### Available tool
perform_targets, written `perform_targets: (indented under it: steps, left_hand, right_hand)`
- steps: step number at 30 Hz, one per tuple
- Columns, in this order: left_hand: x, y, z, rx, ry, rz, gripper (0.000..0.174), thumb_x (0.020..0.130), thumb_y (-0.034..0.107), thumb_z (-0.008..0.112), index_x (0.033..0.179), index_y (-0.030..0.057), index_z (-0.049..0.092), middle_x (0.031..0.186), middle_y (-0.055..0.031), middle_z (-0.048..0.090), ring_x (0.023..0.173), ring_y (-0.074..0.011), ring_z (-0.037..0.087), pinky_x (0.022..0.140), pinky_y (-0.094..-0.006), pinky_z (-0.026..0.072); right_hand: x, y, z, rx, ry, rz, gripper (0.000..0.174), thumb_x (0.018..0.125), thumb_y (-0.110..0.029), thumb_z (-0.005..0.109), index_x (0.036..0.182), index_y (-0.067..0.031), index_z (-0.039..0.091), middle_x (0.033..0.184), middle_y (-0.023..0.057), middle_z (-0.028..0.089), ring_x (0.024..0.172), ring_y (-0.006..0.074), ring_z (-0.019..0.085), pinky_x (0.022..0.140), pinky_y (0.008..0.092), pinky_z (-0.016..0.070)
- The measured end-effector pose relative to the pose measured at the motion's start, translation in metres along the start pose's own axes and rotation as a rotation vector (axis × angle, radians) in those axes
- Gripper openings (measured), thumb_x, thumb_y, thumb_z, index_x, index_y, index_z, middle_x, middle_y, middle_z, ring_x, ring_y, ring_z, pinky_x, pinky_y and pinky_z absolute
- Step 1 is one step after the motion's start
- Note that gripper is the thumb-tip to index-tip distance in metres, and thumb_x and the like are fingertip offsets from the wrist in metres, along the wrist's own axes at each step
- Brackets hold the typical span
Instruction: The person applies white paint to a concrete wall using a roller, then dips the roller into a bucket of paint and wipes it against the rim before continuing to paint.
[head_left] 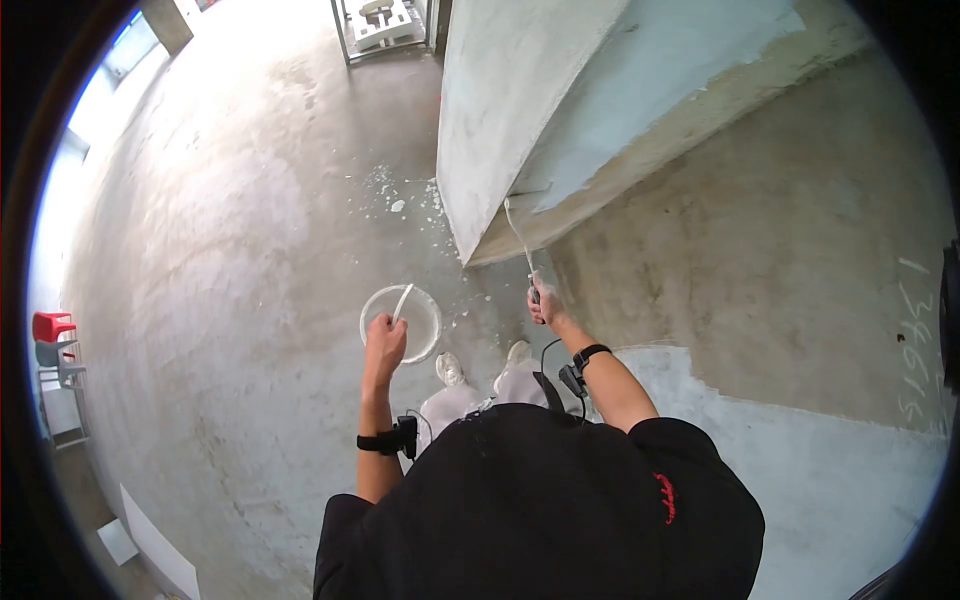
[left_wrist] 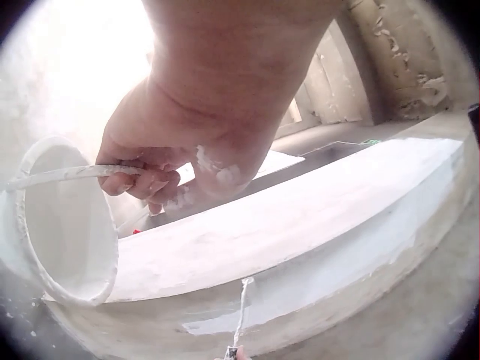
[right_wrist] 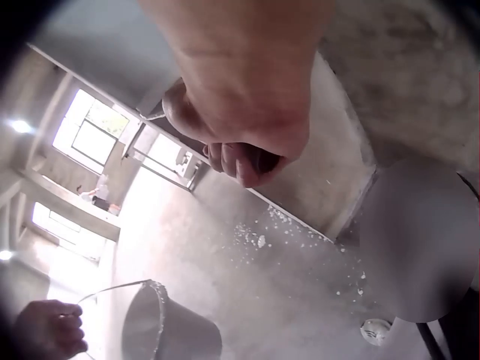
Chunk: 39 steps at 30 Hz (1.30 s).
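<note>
In the head view a white bucket (head_left: 428, 345) hangs by its handle from the left hand (head_left: 385, 350), whose fingers curl round the handle; the left wrist view shows white smears on that hand (left_wrist: 202, 154). The right hand (head_left: 545, 300) grips the dark handle of a long, white-coated tool (head_left: 519, 232). Its far end meets the surface (head_left: 585, 110) near the lower corner, beside the pale blue-white coating. In the right wrist view the right hand (right_wrist: 240, 142) hides most of the tool, and the bucket (right_wrist: 184, 330) hangs at lower left.
White splatters (head_left: 398, 206) dot the floor near the corner. A metal-framed stand (head_left: 385, 30) is at the top, and red and grey chairs (head_left: 54, 326) stand far left. The person's shoes (head_left: 450, 369) are just beside the bucket. A pale coated patch (head_left: 780, 470) lies at right.
</note>
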<state>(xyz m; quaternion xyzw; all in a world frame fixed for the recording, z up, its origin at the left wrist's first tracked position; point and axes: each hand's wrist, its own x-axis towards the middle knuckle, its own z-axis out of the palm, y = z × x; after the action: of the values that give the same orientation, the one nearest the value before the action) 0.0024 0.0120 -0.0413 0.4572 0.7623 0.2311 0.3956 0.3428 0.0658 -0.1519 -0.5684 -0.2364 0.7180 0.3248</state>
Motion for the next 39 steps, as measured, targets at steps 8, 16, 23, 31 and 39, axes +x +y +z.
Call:
perform_targets:
  steps: [8,16,23,31,39]
  left_hand:
    - [0.006,-0.004,0.002,0.010,-0.017,0.005,0.030,0.082,0.022,0.056,0.085,-0.0077,0.060,0.074,-0.0240,0.061,0.073,-0.0345,0.062,0.068,-0.0414,0.0470]
    - [0.007,-0.009,0.002,-0.024,-0.008,0.030,0.030,0.083,0.022,0.054,0.083,-0.0078,0.058,0.076,-0.0270,0.060,0.076,-0.0414,0.060,0.069,-0.0449,0.0461]
    - [0.008,-0.020,0.006,-0.031,0.026,0.032,0.030,0.083,0.024,0.057,0.083,-0.0068,0.058,0.072,-0.0220,0.059,0.069,-0.0337,0.059,0.065,-0.0419,0.0450]
    - [0.000,0.001,-0.002,-0.040,0.029,-0.055,0.027,0.084,0.021,0.054,0.084,-0.0061,0.057,0.083,-0.0297,0.061,0.083,-0.0459,0.059,0.074,-0.0479,0.0460]
    - [0.008,-0.018,0.010,-0.002,0.047,-0.063,0.028,0.083,0.023,0.056,0.084,-0.0051,0.056,0.082,-0.0267,0.061,0.081,-0.0430,0.059,0.071,-0.0462,0.0455]
  right_hand:
    - [0.005,-0.013,0.002,-0.098,0.202,0.138,0.058,0.088,-0.063,0.049,0.062,-0.0119,0.044,0.044,-0.0009,0.034,0.031,0.0123,0.030,0.031,0.0291,0.0252]
    - [-0.053,-0.069,-0.004,-0.124,0.155,0.005,0.059,0.090,-0.066,0.045,0.063,-0.0134,0.043,0.045,-0.0044,0.032,0.032,0.0087,0.027,0.033,0.0257,0.0250]
    - [-0.042,-0.080,-0.011,-0.154,0.163,0.127,0.058,0.089,-0.066,0.044,0.063,-0.0146,0.041,0.045,-0.0031,0.033,0.033,0.0096,0.028,0.033,0.0268,0.0249]
    - [0.015,-0.063,-0.022,-0.273,0.250,0.279,0.058,0.090,-0.067,0.042,0.066,-0.0148,0.040,0.046,-0.0048,0.031,0.034,0.0094,0.028,0.035,0.0272,0.0280]
    - [-0.069,-0.116,-0.025,-0.298,0.262,0.012,0.054,0.092,-0.064,0.043,0.071,-0.0137,0.045,0.047,-0.0057,0.032,0.033,0.0083,0.027,0.034,0.0248,0.0243]
